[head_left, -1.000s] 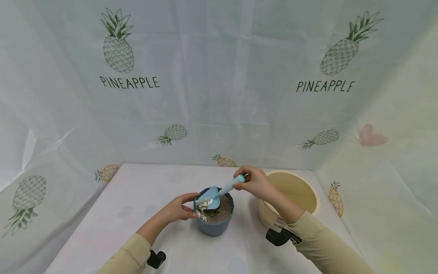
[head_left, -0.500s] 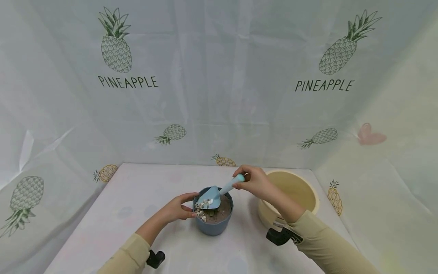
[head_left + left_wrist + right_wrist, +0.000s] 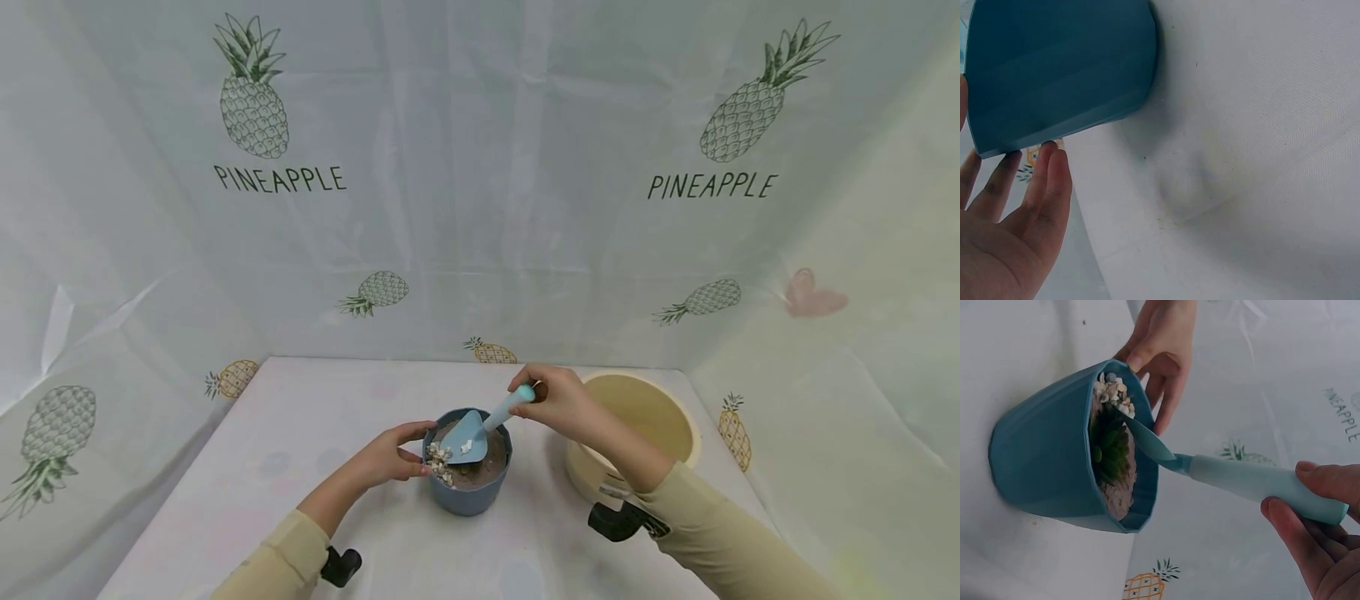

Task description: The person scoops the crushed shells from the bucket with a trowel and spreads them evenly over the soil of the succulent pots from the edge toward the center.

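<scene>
A blue flowerpot stands on the table, filled with greyish-brown soil. Within it grows a green succulent, mostly covered by the trowel in the head view. White and tan pebbles lie heaped along the pot's left side. My left hand holds the pot at that side, thumb and fingers spread along its rim and wall. Between thumb and fingers, my right hand grips the handle end of a light blue trowel. The trowel's blade slants down inside the pot, tip at the pebbles, with a few white pebbles on it.
A cream bucket stands right of the pot, partly behind my right forearm. Black wrist mounts stick out below both sleeves. A pineapple-print curtain rises along the table's back and sides.
The trowel blade has shifted slightly right and tilted, and fewer pebbles lie on it. More pebbles now show in the pot's left side. My left hand keeps its place.
</scene>
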`<act>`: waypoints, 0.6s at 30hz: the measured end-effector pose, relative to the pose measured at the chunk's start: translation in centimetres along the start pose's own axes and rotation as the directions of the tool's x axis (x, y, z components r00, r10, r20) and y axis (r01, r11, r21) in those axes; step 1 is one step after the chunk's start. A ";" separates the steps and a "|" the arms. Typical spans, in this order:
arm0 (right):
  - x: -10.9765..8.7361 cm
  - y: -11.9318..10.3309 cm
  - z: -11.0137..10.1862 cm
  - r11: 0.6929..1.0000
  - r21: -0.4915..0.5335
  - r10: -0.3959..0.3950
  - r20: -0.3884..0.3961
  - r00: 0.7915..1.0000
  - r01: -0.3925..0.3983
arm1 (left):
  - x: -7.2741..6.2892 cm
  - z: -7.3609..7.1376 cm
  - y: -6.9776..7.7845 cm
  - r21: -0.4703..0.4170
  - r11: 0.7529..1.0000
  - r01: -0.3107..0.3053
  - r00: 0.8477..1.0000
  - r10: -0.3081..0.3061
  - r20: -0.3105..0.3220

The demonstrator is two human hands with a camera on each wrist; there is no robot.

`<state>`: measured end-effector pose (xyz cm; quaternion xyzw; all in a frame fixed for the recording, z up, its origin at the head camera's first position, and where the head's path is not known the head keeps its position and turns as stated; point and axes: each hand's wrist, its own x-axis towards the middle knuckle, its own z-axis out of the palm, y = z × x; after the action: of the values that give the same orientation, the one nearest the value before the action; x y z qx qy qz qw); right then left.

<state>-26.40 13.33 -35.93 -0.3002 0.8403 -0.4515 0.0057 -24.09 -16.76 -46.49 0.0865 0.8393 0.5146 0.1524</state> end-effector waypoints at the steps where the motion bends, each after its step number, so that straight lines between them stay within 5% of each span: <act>1: 0.0 -0.1 0.1 1.000 -0.014 -0.010 -0.001 1.000 0.010 | 0.0 0.0 0.0 0.000 1.000 -0.001 1.000 0.001 0.000; 18: 0.3 -1.6 0.1 0.977 -0.158 -0.139 0.048 0.989 0.145 | 0.0 -0.1 -0.1 0.010 0.999 -0.033 0.999 0.032 0.020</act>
<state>-25.82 12.44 -34.75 -0.3670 0.8502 -0.3757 -0.0356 -24.13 -16.87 -46.53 0.1060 0.8388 0.5120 0.1517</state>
